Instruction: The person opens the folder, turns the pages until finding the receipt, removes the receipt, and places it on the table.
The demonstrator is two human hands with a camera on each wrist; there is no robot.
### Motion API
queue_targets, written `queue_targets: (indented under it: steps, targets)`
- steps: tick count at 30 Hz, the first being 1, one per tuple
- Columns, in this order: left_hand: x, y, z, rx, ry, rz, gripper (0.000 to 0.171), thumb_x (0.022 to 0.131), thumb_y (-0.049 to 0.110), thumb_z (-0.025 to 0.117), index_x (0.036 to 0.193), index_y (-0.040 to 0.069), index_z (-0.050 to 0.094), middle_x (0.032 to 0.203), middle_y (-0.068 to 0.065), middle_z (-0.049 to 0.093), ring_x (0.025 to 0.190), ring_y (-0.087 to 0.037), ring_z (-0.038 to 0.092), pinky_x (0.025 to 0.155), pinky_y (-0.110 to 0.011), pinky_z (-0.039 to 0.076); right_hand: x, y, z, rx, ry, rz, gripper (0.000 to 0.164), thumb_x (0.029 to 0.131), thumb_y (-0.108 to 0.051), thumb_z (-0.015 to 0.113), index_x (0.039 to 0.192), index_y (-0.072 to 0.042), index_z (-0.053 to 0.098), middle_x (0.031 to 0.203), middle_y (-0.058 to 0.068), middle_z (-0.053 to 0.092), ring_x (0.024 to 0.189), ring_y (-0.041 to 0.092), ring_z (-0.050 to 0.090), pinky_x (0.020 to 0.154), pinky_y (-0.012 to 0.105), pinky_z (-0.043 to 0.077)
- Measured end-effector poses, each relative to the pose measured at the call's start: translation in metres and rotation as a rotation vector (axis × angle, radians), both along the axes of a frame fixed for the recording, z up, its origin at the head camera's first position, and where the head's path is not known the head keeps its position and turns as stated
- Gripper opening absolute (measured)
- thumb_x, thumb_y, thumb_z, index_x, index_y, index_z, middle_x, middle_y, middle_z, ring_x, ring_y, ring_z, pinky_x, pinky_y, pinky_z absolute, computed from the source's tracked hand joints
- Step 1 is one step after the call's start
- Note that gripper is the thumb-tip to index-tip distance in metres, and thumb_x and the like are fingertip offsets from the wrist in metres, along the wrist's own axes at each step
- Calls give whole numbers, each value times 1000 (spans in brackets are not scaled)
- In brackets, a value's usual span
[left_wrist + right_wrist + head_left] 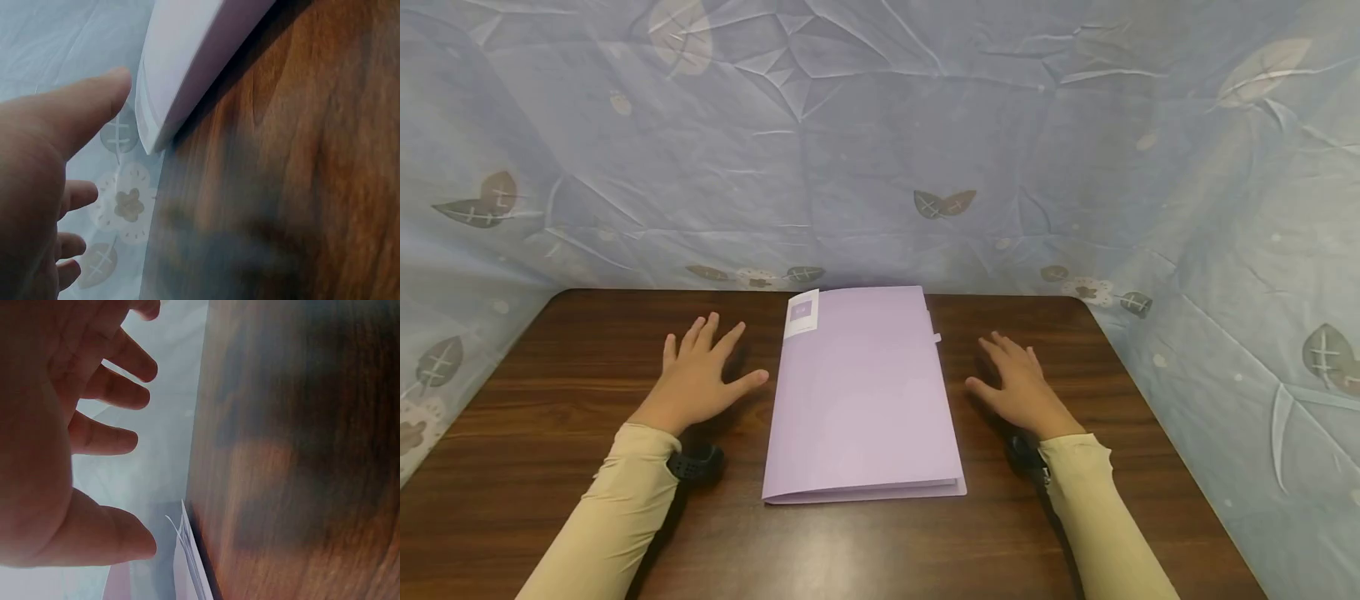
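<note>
A closed lilac folder (865, 392) lies flat on the wooden table (850, 550), its spine to the left. A white label (801, 313) marks its upper left corner, and a small pale tab (937, 338) sticks out on the right side. To the left of the folder my left hand (700, 379) hovers with fingers spread, thumb pointing at the spine. My right hand (1018, 387) is held on the other side, fingers apart, holding nothing. In the right wrist view the folder's open edge (192, 562) shows thin sheets between its covers.
Behind the table hangs a pale blue cloth (865, 167) with leaf and flower prints, which also runs down both sides. Black straps with small devices (698, 463) sit on both wrists. The table's far edge is close behind the folder's top.
</note>
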State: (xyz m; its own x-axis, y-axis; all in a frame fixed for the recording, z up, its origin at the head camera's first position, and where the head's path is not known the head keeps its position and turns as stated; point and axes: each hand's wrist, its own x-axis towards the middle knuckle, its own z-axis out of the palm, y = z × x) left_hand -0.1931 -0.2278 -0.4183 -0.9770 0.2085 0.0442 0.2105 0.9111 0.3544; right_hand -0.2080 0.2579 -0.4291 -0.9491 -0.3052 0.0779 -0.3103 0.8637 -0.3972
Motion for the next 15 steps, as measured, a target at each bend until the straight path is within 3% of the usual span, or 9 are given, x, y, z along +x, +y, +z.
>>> queue_targets:
  steps: [15]
  targets:
    - [0, 9, 0, 27, -24, -76, 94, 95, 70, 57, 163, 10, 31, 167, -30, 16, 154, -52, 12, 117, -74, 7, 0, -5, -9, 1, -4, 80, 68, 100, -34, 67, 151, 5, 45, 157, 30, 40, 148, 47, 35, 121, 67, 17]
